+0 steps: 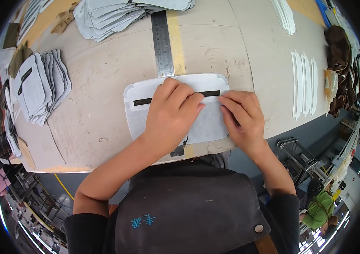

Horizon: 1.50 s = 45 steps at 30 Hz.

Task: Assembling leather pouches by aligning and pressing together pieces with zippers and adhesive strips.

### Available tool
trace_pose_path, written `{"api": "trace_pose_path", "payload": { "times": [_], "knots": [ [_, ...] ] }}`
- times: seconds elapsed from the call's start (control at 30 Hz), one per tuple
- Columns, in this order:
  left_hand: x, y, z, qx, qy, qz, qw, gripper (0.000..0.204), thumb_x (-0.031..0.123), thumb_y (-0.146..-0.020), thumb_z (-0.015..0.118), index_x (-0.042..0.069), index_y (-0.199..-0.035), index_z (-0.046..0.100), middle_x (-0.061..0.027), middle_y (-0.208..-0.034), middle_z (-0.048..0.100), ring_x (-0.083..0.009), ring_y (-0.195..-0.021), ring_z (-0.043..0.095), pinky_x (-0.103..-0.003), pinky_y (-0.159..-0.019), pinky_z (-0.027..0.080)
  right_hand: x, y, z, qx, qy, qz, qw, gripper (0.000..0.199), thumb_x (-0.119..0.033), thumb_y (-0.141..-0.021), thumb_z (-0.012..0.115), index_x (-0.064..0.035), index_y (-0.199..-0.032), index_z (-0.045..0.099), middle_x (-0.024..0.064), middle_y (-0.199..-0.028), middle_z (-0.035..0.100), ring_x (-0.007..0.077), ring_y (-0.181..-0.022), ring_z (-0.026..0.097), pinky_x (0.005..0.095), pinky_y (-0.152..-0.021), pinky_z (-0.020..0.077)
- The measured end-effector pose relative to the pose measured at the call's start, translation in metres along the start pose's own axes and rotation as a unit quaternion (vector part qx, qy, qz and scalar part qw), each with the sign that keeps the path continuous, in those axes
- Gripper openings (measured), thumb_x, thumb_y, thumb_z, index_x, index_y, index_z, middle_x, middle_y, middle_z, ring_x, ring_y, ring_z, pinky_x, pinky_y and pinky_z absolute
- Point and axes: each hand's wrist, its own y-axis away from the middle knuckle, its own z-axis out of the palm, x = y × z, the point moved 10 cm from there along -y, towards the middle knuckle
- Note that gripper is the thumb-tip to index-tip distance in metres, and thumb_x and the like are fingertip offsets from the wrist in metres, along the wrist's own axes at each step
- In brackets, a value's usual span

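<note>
On my bench (99,97), the round-cornered white panel (209,122) lies near six o'clock, seemingly steadied by my bunched left grip (200,103), my narrow right grip (221,103) beside the black strip's (210,93) three o'clock end, though whether either pinches anything I cannot tell.

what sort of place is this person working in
Probably a sewing or bag-making workshop: piles of matching pale cut panels, a metal ruler lying on the worktable, and white strips laid side by side.
</note>
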Motion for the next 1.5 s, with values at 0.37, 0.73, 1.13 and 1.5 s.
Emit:
{"api": "trace_pose_path", "payload": {
  "times": [0.37,0.73,1.13,1.5],
  "knots": [
    [0.006,-0.001,0.005,0.018,-0.050,0.045,0.998,0.025,0.002,-0.063,0.081,0.003,-0.085,0.068,-0.0048,-0.086,0.060,-0.0257,-0.082,0.054,-0.035,-0.068,0.045,-0.007,0.005,0.004,-0.008,0.037,-0.041,0.998,0.042,0.007,-0.061,0.068,0.0010,-0.103,0.071,0.0076,-0.107,0.063,0.0268,-0.092,0.060,0.0359,-0.075,0.0526],
    [0.005,0.002,-0.004,0.018,-0.052,0.051,0.997,0.025,0.004,-0.062,0.081,0.004,-0.085,0.069,-0.0046,-0.087,0.061,-0.0258,-0.082,0.055,-0.035,-0.068,0.045,-0.015,0.003,0.012,-0.047,0.098,-0.069,0.992,0.044,0.004,-0.063,0.067,-0.0001,-0.106,0.070,0.0054,-0.112,0.062,0.0253,-0.092,0.059,0.0343,-0.075,0.0521],
    [-0.062,0.056,-0.078,0.016,-0.037,-0.143,0.989,0.025,-0.003,-0.067,0.082,0.004,-0.089,0.073,-0.0053,-0.088,0.064,-0.0248,-0.087,0.055,-0.034,-0.072,0.047,-0.028,-0.011,0.031,-0.053,-0.080,-0.005,0.995,0.043,0.016,-0.069,0.067,0.0037,-0.110,0.067,0.0128,-0.110,0.059,0.0302,-0.091,0.057,0.0354,-0.072,0.0517],
    [-0.065,0.053,-0.077,0.016,-0.023,-0.129,0.991,0.017,0.004,-0.067,0.084,0.006,-0.082,0.074,-0.0020,-0.085,0.065,-0.0237,-0.085,0.053,-0.032,-0.070,0.046,-0.031,-0.007,0.040,-0.059,-0.032,-0.017,0.998,0.045,0.012,-0.070,0.068,0.0020,-0.113,0.067,0.0126,-0.112,0.059,0.0309,-0.096,0.057,0.0364,-0.074,0.0514]
  ]
}}
